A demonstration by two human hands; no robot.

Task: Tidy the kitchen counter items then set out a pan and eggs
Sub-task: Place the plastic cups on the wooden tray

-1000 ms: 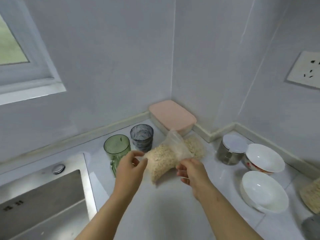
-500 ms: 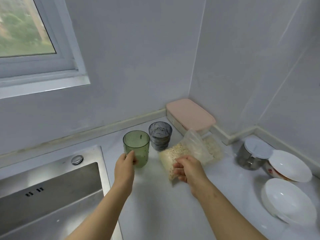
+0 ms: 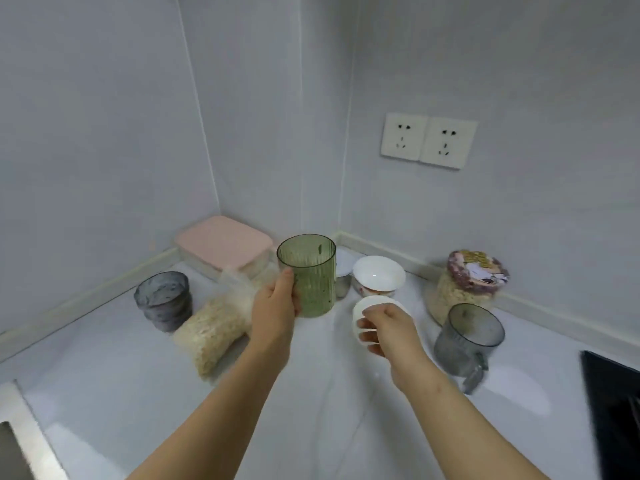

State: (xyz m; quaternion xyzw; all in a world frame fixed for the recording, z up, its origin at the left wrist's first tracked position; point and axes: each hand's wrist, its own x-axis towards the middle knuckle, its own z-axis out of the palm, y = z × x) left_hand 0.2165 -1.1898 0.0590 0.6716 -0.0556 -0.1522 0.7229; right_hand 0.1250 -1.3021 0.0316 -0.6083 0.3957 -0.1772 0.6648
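Corner of white counter [image 3: 138, 393], walls meeting far centre.

Left hand [image 3: 277, 313]: wrapped round the green cup [image 3: 308, 275], thumb on its near side. Cup is upright, centre of scene, in front of a lidded tin [image 3: 343, 271]. Cannot tell whether its base touches the counter.

Right hand [image 3: 388, 330]: fingers curled over a white bowl [image 3: 372, 303], clasping its rim. Bowl sits just right of the green cup and just near of a second, patterned bowl [image 3: 379, 277]. Lifted or resting: cannot tell.

Left side: grey cup [image 3: 162, 301] upright, well left of the green cup. Oat bag [image 3: 214, 330] lies on its side between the grey cup and the left wrist, touching or nearly touching the grey cup. Pink box [image 3: 223, 242] pushed into the far corner behind the bag.

Right side: jar [image 3: 464, 285] of oats with printed lid, by the far wall. Grey mug [image 3: 467, 337] just near of it, handle pointing near.

Twin sockets [image 3: 427, 140] on the right wall above the jar. Black hob [image 3: 613, 403] at right edge. Sink [image 3: 20, 431] rim at near-left corner.
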